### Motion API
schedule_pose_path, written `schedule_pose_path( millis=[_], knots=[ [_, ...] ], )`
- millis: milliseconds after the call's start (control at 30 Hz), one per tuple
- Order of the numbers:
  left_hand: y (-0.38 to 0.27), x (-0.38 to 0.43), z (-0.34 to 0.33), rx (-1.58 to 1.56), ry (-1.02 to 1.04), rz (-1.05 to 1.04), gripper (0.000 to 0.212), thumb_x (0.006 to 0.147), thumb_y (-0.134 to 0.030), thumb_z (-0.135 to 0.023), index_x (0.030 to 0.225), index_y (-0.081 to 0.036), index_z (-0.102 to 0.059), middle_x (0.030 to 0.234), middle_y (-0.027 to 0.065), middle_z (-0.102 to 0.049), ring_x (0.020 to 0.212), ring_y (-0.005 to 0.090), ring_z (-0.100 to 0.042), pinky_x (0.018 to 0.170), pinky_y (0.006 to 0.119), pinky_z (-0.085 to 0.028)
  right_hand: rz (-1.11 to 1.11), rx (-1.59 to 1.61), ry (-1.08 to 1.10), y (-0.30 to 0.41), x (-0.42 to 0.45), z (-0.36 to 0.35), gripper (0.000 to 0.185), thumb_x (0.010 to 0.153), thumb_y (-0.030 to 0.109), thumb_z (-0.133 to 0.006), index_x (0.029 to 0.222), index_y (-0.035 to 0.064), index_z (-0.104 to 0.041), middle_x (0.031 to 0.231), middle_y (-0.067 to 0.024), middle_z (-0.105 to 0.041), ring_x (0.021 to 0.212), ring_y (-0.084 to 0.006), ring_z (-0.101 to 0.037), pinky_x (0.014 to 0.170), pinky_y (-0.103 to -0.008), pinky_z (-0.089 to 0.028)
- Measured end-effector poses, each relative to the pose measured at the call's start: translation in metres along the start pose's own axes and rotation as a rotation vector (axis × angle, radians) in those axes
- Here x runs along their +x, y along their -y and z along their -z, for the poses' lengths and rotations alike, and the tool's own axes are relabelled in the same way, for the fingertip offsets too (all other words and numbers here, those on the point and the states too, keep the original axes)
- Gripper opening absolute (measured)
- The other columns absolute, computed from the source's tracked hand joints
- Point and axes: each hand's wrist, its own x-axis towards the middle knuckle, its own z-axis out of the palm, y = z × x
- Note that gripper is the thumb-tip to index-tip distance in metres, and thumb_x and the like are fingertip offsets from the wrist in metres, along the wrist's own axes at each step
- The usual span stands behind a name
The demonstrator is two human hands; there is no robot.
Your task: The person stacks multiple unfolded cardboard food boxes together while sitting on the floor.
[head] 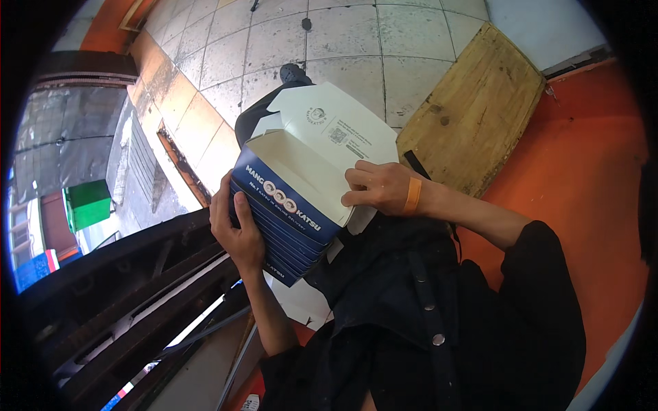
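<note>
A stack of nested blue and white cardboard food boxes (288,205) is held tilted above my lap. The top box stands open, its white lid flap raised on the far side and bearing print. My left hand (237,226) grips the stack's left side, thumb on the blue printed front, fingers behind it. At the right end, my right hand (378,186) has its fingers curled over the top box's rim, with thumb and index finger pinching near the corner. An orange band goes round my right wrist. The undersides of the boxes are hidden.
A worn wooden board (473,108) lies to the right beside an orange surface (570,154). Dark metal slats (128,308) run along the lower left. Tiled floor (339,31) spreads ahead, and a green bin (87,204) is outside at left.
</note>
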Motion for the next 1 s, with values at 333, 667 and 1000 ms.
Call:
schedule_pose_path(
  millis=[333, 667, 1000],
  knots=[
    [0.0, 0.003, 0.003, 0.085, 0.065, -0.079, 0.043, 0.109, -0.03, -0.055, 0.143, -0.006, -0.065, 0.127, 0.0171, -0.071, 0.118, 0.0331, -0.064, 0.11, 0.046, -0.039, 0.083, 0.039, 0.214, -0.01, 0.016, 0.021, 0.024, 0.09, 0.009, -0.069, 0.112, 0.0179, -0.067, 0.102, -0.0046, -0.057, 0.097, -0.024, -0.064, 0.077, -0.0371, -0.06],
    [-0.007, 0.0, 0.007, 0.117, 0.069, -0.101, 0.042, 0.106, -0.028, -0.06, 0.141, -0.005, -0.066, 0.13, 0.0164, -0.071, 0.12, 0.032, -0.064, 0.108, 0.043, -0.039, -0.164, 0.424, -0.21, -0.012, 0.125, 0.04, 0.048, 0.09, 0.008, -0.074, 0.138, 0.0096, -0.065, 0.133, -0.0142, -0.065, 0.128, -0.0337, -0.061, 0.109, -0.0433, -0.05],
    [-0.009, -0.007, 0.01, 0.105, 0.047, -0.036, 0.045, 0.105, -0.032, -0.061, 0.141, -0.006, -0.066, 0.128, 0.0163, -0.072, 0.121, 0.0316, -0.065, 0.11, 0.044, -0.039, 0.115, 0.41, -0.02, -0.029, 0.168, 0.022, 0.021, 0.099, 0.003, -0.063, 0.118, 0.0097, -0.069, 0.108, -0.0108, -0.075, 0.107, -0.0317, -0.071, 0.092, -0.044, -0.055]
  ],
)
